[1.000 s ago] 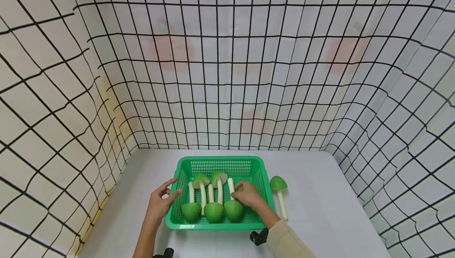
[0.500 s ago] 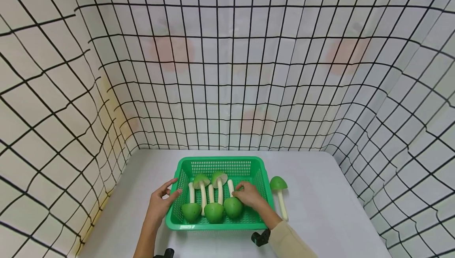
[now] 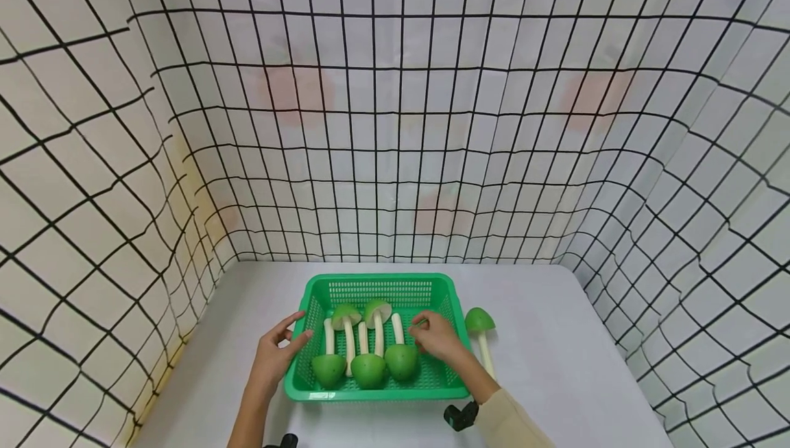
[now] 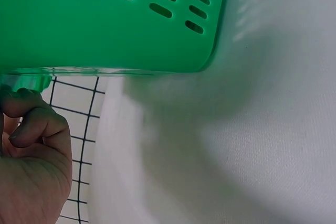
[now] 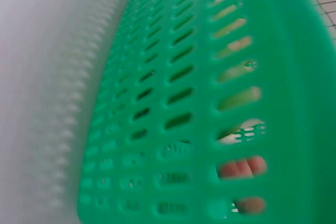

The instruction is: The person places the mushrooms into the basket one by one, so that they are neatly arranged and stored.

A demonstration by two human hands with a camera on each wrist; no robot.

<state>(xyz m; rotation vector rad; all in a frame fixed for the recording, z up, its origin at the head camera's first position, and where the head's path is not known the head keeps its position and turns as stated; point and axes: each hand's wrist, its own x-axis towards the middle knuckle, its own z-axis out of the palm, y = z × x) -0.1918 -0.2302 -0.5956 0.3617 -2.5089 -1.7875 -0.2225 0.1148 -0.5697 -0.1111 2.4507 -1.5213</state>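
In the head view my left hand [image 3: 276,355] grips the left rim of a green plastic basket [image 3: 376,277], thumb and fingers at the edge. The left wrist view shows its fingers curled beside the basket's wall [image 4: 105,40]. Several toy mushrooms with green caps and white stems lie side by side inside, caps alternating near and far. Just right of the rightmost mushroom [image 3: 401,363], my right hand [image 3: 437,338] hovers inside the basket with loosely bent fingers, holding nothing. Through the slots in the right wrist view, parts of its fingers [image 5: 242,168] show.
Another green mushroom [image 3: 480,321] lies on the white table [image 3: 555,366] right of the basket. A black grid-patterned sheet [image 3: 395,125] rises behind and along both sides. A black wrist camera [image 3: 461,417] sits under the right forearm.
My right hand has let go of the rightmost mushroom's stem and moved slightly right. That mushroom shifted a little away from me beforehand. My left hand stays at the basket's rim.
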